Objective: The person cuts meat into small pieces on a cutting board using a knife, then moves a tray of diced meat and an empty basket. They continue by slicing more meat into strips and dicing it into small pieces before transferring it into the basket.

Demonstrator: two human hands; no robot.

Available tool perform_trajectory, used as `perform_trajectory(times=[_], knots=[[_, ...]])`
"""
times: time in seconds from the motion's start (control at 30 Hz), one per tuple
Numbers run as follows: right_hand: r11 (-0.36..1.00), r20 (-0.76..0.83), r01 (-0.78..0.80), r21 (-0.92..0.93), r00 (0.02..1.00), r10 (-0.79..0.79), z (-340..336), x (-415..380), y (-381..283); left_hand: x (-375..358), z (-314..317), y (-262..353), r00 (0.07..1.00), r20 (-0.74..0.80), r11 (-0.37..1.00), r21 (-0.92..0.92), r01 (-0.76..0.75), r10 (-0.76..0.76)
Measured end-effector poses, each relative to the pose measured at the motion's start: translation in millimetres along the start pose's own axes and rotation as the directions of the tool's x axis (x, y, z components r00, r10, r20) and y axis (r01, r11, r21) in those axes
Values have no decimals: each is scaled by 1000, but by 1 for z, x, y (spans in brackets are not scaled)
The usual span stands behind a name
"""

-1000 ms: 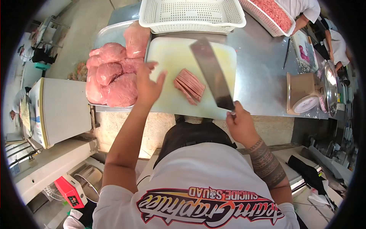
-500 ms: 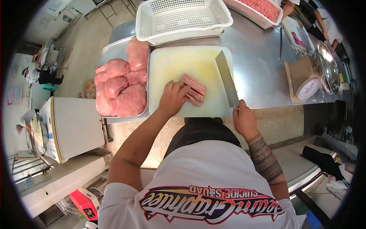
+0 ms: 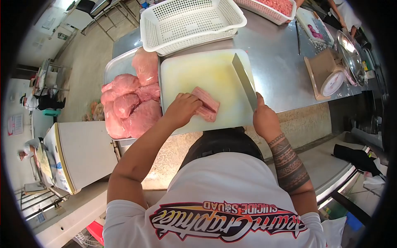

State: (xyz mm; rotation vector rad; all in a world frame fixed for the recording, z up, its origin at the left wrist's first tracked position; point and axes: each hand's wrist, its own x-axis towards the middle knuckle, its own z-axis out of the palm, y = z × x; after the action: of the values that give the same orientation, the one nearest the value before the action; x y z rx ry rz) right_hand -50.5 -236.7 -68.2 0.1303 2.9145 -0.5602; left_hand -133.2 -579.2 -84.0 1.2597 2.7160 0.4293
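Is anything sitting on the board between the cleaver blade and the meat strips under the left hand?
Nothing visible. The cleaver in the right hand lies right of the meat strips, with only bare cutting board between them. The left hand rests on the strips' left side, away from the blade.

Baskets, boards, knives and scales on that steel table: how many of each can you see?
White plastic baskets: 2, one empty, one holding pink meat
Cutting boards: 2, the near one and a far one
Cleaver: 1, held in the right hand
Dial scale: 1
Total: 6
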Motion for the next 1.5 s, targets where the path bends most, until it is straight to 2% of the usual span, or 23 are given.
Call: perform_trajectory(times=[0.1, 0.2, 0.3, 0.43, 0.6, 0.73, 0.8, 0.9, 1.0, 1.03, 1.1, 1.2, 1.23, 1.3, 1.33, 1.4, 1.5], knots=[[1000, -5, 7, 14, 1000, -7, -2, 1, -4, -15, -1, -5, 992, -118, 998, -30, -54, 50], [999, 84, -31, 31, 996, 28, -23, -11, -39, -20, 5, -1, 968, -249, 998, -67, 7, -23], [972, 58, 224, 74, 972, -229, -35, -27, -74, -23, 7, 6, 959, -274, 996, -75, 54, -72], [884, 105, 463, 73, 878, -468, -35, -28, -105, -27, 14, 7, 932, -357, 996, -83, 37, -64], [849, 146, 528, -19, 841, -520, -15, -21, -111, -30, 12, 9, 927, -366, 991, -125, 37, -81], [846, 200, 527, -75, 839, -505, 3, -18, -110, -29, 12, 5, 938, -335, 995, -77, 65, -88], [848, 173, 528, -42, 840, -514, 28, -11, -105, -31, 14, 8, 945, -313, 995, -39, 88, -95], [846, 126, 533, 17, 838, -530, 32, 5, -104, -25, 16, 8, 930, -364, 998, -24, 52, -57], [853, 133, 521, 36, 843, -521, 30, 7, -100, -21, 12, 2, 967, -256, 1000, 12, -5, 8], [857, 148, 514, 38, 845, -514, 30, 4, -97, -21, 8, 0, 984, -178, 1000, 15, -4, 6], [894, 266, 448, 9, 861, -434, 12, -12, -86, -16, -10, -3, 1000, -25, 1000, 29, -5, 5], [925, 387, 380, -22, 856, -342, -15, -44, -52, -28, -32, -12, 951, 200, 960, -102, 262, -238], [932, 417, 361, -31, 852, -317, -23, -53, -37, -30, -37, -23, 897, 298, 912, -150, 381, -326], [907, 389, 421, 10, 834, -391, -39, -67, -3, -33, -43, -42, 737, 499, 763, -207, 612, -456], [893, 375, 450, 29, 823, -427, -44, -73, 7, -34, -45, -42, 771, 411, 783, -186, 594, -487], [916, 294, 396, 70, 869, -398, -49, -83, 15, -32, -52, -39, 823, 221, 819, -137, 558, -524], [954, 180, 263, 145, 941, -286, -52, -81, 10, -3, -72, -13, 871, 114, 868, -88, 488, -478]])
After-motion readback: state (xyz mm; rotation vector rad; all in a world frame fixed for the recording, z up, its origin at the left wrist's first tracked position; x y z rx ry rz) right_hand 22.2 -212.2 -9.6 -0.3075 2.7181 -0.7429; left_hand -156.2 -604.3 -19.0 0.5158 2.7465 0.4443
